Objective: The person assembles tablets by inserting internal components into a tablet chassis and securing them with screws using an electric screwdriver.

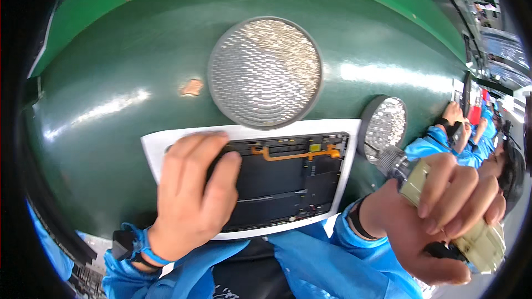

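Green tabletop [111, 77]; left hand [191, 194] is pressing flat on thin, fragile opened tablet [288, 180], best held by edges; right hand [443, 216] is gripping electric screwdriver [471, 232].

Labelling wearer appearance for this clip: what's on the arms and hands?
Both hands are bare, no gloves. Left hand: bright blue sleeve with a gathered cuff, and a blue wristband with a black clip or buckle on the wrist. Right hand: the same blue sleeve, and a thin black band on the wrist. No rings visible.
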`<state>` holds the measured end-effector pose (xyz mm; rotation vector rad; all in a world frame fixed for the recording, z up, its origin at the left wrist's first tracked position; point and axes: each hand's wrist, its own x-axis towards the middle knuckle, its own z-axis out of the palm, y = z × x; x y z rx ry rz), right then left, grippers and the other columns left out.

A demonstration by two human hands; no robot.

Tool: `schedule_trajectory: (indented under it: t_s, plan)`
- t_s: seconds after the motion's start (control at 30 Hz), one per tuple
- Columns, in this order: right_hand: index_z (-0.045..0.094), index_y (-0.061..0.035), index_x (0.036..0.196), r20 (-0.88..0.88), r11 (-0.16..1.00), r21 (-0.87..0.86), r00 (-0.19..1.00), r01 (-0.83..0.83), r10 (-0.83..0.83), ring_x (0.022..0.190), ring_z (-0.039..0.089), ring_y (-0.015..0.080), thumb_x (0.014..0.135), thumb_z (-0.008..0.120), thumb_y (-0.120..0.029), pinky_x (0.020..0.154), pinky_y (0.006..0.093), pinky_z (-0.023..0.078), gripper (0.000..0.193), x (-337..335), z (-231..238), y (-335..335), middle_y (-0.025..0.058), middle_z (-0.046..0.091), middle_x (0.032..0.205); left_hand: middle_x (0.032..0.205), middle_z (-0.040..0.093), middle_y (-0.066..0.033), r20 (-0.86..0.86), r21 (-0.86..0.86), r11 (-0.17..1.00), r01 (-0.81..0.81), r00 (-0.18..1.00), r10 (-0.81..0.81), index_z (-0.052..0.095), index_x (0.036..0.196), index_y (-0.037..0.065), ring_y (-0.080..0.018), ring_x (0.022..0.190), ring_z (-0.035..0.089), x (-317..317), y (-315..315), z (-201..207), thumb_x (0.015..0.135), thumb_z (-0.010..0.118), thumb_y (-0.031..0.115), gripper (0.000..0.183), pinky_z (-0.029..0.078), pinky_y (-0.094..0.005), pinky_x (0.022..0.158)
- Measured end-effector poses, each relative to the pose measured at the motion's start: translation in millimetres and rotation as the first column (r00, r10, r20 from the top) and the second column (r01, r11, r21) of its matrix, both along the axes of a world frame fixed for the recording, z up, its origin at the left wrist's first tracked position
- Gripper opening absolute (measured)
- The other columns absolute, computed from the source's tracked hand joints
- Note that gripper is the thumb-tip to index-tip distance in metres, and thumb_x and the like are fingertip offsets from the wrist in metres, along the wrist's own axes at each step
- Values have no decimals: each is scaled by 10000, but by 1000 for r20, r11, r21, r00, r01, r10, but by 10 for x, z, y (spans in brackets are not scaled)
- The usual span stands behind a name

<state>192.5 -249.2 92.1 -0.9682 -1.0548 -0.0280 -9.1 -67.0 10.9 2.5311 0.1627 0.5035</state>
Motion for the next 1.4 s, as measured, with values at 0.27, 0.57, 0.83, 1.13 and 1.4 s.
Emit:
schedule_trajectory:
  t_s: [0.27, 0.57, 0.83, 1.13, 1.4]
  plan:
    - [415, -40, 1263, -23, 991, -123, 999, -47, 44, 602, 528, 78, 846, 943, -402, 550, 224, 441, 764, -15, -173, 282, -3, 548, 887, 1238, 651, -176, -38, 59, 997, 40, 999, -38, 813, 1209, 96, -354, 1123, 627, 34, 54, 32, 681, 739, 4, 541, 560, -462, 927]
    - [440, -37, 1355, -166, 857, -104, 858, -505, 486, 631, 611, 216, 994, 743, -270, 494, 361, 509, 525, 187, -179, 218, 115, 633, 915, 1220, 628, -181, -96, -67, 998, 9, 995, -15, 835, 1158, 71, -381, 1113, 603, 67, 54, 25, 622, 742, 19, 547, 527, -473, 931]
    - [402, -31, 1470, -96, 959, -183, 975, -216, 201, 717, 529, 134, 1016, 741, -512, 563, 298, 463, 743, -114, -130, 480, 24, 539, 999, 1149, 673, -150, 1, 10, 1000, -11, 1000, 11, 842, 1134, 55, -328, 1053, 621, 66, 72, -13, 643, 749, 129, 504, 542, -424, 874]
    - [411, -28, 1479, -73, 954, -238, 983, -181, 168, 707, 527, 131, 1028, 728, -500, 559, 290, 462, 726, -138, -276, 598, 22, 526, 981, 1148, 699, -92, -15, 22, 999, -43, 999, 44, 823, 1132, 104, -256, 1064, 642, 71, 20, -6, 821, 740, 162, 327, 563, -413, 901]
    - [414, -27, 1480, -38, 951, -259, 986, -168, 163, 684, 505, 124, 1072, 671, -476, 513, 290, 428, 659, -123, -353, 642, 25, 510, 975, 1151, 656, -112, -45, 61, 998, -28, 999, 31, 833, 1155, 127, -303, 1074, 603, 38, 25, 33, 723, 740, 169, 445, 565, -466, 903]
